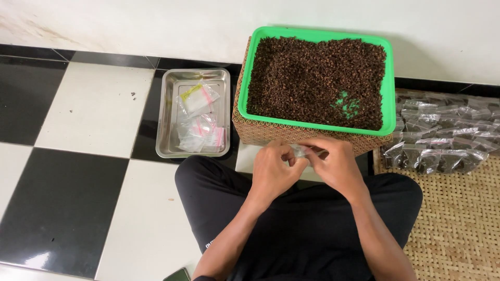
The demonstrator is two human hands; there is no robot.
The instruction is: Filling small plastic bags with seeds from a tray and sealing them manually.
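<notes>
A green tray (388, 99) heaped with dark cloves sits on a patterned box (260, 127); a steel tray (165, 114) of empty bags lies beside it. Both hands — left hand (273, 171), right hand (338, 166) — pinch a small clear plastic bag (302, 152) above the lap. It looks light, limp and slippery — best held at its edges.

You're sitting behind the tray of cloves (383, 93) on its box (291, 131); metal tray (165, 117) lying left, filled packets (442, 135) lying right on mat (458, 224).
</notes>
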